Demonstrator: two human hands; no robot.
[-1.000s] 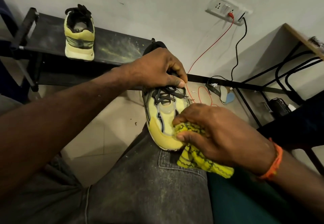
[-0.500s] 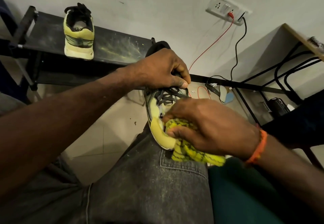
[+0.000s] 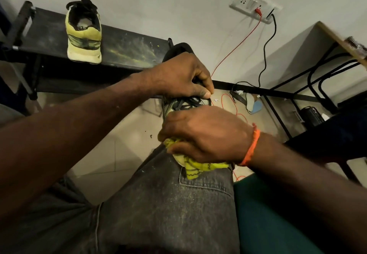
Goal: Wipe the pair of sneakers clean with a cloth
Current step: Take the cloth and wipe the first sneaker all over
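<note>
A yellow sneaker with dark laces (image 3: 184,103) stands toe-down on my knee in grey jeans (image 3: 168,194). My left hand (image 3: 182,77) grips it around the collar and tongue. My right hand (image 3: 204,134), with an orange wrist band, holds a yellow patterned cloth (image 3: 196,166) bunched against the sneaker's toe and covers most of the front. The second yellow sneaker (image 3: 84,33) stands heel towards me on a black bench at the back left.
The black bench (image 3: 127,51) runs along the white wall. A wall socket (image 3: 254,5) feeds a red wire and a black cable down to the tiled floor. A black metal frame and a wooden table edge (image 3: 337,39) stand at the right; a green seat (image 3: 264,214) is beside my leg.
My right hand with the cloth has slid left and up across the sneaker's toe, so it now hides most of the yellow front. My left hand keeps its hold.
</note>
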